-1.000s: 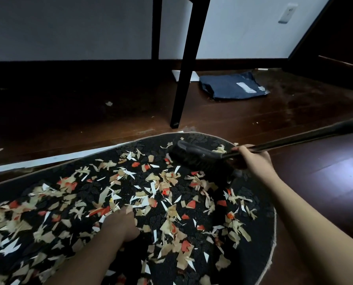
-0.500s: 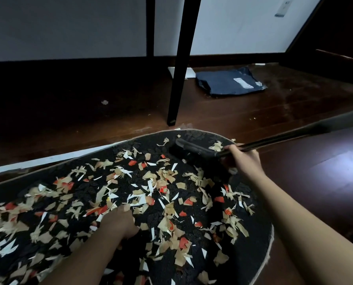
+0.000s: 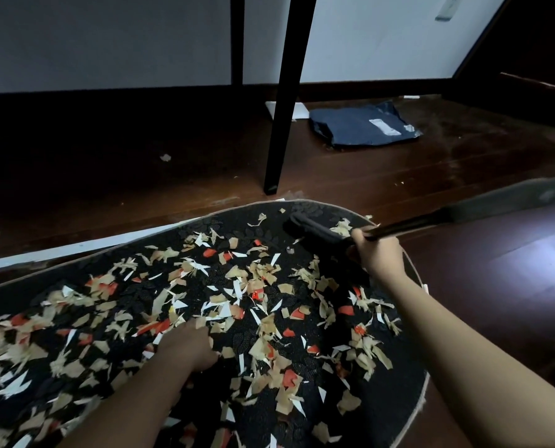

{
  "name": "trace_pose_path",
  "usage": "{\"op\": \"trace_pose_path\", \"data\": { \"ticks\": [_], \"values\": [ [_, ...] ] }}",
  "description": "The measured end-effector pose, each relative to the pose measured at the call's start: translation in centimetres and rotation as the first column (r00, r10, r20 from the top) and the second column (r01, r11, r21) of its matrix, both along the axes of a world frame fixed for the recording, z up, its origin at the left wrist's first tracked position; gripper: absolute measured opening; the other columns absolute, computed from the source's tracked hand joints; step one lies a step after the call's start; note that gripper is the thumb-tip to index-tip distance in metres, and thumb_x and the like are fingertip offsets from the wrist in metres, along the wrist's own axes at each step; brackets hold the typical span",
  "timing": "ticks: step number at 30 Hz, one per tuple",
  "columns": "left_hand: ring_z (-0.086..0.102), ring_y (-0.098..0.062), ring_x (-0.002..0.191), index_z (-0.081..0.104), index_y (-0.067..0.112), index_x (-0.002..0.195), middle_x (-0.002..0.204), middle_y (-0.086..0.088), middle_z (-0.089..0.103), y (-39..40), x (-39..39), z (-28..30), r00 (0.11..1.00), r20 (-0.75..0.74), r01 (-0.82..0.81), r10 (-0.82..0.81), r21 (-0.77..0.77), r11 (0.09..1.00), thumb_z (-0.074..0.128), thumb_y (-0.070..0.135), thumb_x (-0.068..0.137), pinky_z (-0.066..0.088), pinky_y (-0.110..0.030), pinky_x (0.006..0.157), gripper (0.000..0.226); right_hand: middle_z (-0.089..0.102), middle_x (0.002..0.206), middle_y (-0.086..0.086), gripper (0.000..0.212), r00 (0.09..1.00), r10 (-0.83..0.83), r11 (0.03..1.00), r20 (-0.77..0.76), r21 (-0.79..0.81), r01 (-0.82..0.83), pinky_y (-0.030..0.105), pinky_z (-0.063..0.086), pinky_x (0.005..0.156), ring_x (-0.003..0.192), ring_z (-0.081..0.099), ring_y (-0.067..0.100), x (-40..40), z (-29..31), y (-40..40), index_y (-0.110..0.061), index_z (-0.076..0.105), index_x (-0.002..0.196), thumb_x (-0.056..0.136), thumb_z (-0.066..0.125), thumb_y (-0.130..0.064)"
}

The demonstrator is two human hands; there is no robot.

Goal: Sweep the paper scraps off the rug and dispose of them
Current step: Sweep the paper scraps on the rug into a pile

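Paper scraps point(image 3: 237, 286) in tan, white and red lie strewn thickly over a black rug point(image 3: 399, 402) with a pale rounded edge, which lies on a dark wooden floor point(image 3: 496, 286). The pieces are small, torn and jagged, some overlapping in little heaps, with the patterned black pile showing between them. At the rug's far edge the black head of a broom point(image 3: 315, 232) rests on the pile, a few tan scraps caught on top of it. The right hand point(image 3: 378, 255) grips the broom's handle just behind the head, fingers wrapped round it. The left hand point(image 3: 189, 345) rests knuckles-up on the rug amid the scraps; its fingers are tucked under and I cannot tell whether it holds anything. The handle blurs toward the right frame edge. Beyond the rug stand black furniture legs point(image 3: 284, 101), and a dark blue parcel bag point(image 3: 363, 127) lies near the wall. The rug's left and lower parts are cut off.
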State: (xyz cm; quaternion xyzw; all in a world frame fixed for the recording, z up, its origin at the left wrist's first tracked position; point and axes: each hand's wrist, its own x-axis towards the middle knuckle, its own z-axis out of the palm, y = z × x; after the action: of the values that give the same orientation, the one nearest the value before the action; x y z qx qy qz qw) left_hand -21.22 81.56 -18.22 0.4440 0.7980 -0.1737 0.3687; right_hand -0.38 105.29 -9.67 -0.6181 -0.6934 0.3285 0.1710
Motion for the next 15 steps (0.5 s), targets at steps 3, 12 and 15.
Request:
{"op": "trace_pose_path", "data": {
  "ticks": [3, 12, 15],
  "values": [
    [0.019, -0.023, 0.146, 0.026, 0.022, 0.151, 0.161, -0.006, 0.012, 0.0, -0.1, 0.1, 1.0, 0.011, 0.005, -0.005, -0.017, 1.0, 0.046, 0.046, 0.092, 0.024, -0.035, 0.116, 0.067, 0.071, 0.074, 0.009, 0.035, 0.977, -0.078, 0.997, -0.196, -0.025, 0.074, 0.042, 0.056, 0.07, 0.078, 0.069, 0.028, 0.7, 0.5, 0.0, -0.005, 0.069, 0.078, 0.077, 0.057, -0.038],
    [0.019, -0.023, 0.146, 0.025, 0.021, 0.152, 0.161, -0.004, 0.011, 0.2, -0.3, 0.2, 1.0, 0.029, 0.012, -0.012, -0.015, 1.0, 0.048, 0.046, 0.092, 0.023, -0.033, 0.117, 0.069, 0.055, 0.071, 0.009, 0.033, 0.985, -0.126, 0.989, 0.117, 0.098, 0.115, 0.034, 0.031, 0.063, 0.072, 0.049, 0.029, -0.1, 0.9, 1.3, -0.004, 0.063, 0.079, 0.092, 0.046, -0.028],
    [0.017, -0.023, 0.147, 0.023, 0.021, 0.153, 0.162, -0.005, 0.008, 0.3, -0.2, 0.3, 1.0, 0.029, 0.008, -0.007, -0.029, 1.0, 0.047, 0.046, 0.093, 0.022, -0.033, 0.117, 0.069, 0.062, 0.076, 0.007, 0.03, 0.996, -0.033, 0.999, 0.081, 0.023, 0.032, 0.029, 0.032, 0.053, 0.063, 0.053, 0.019, -1.1, 0.2, 0.0, -0.007, 0.063, 0.081, 0.092, 0.047, -0.03]
  ]
}}
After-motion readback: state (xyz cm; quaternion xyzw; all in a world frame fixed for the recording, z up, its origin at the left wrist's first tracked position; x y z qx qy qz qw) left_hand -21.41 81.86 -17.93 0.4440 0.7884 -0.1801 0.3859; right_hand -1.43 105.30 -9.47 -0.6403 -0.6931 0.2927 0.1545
